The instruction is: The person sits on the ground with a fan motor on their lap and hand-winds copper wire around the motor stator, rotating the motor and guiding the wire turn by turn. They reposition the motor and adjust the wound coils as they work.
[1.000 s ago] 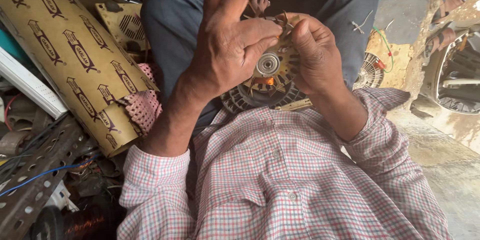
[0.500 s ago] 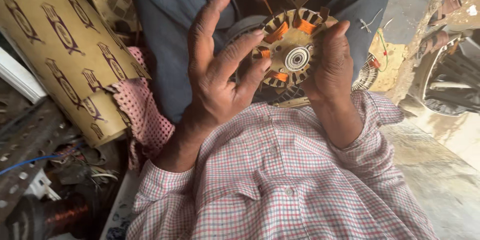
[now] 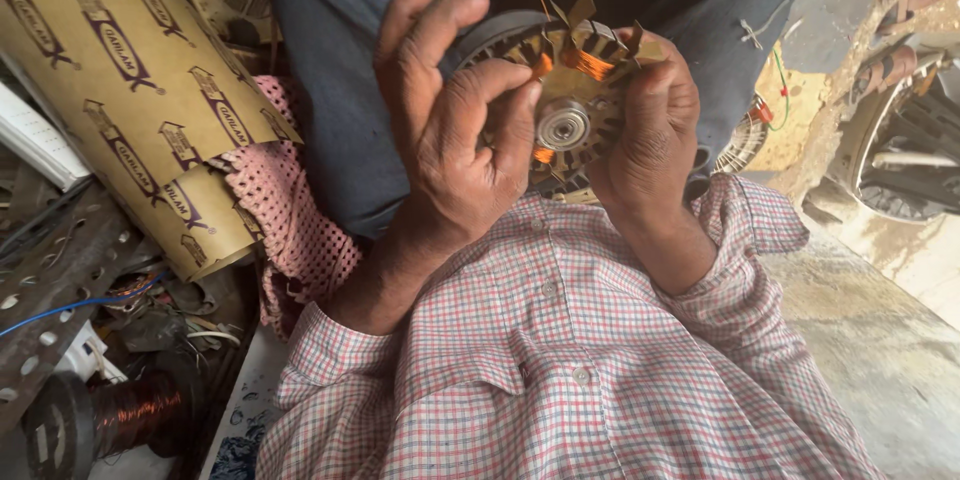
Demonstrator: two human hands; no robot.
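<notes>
A round motor stator (image 3: 565,105) with copper windings and a steel bearing at its centre is held up above the person's lap, between both hands; the right hand (image 3: 650,135) grips its right rim, fingers curled shut around the edge; the left hand (image 3: 450,130) touches its left side, thumb and forefinger pinched at a winding slot; a copper wire spool (image 3: 110,415) lies lower left, beside printed brown cardboard (image 3: 120,90).
</notes>
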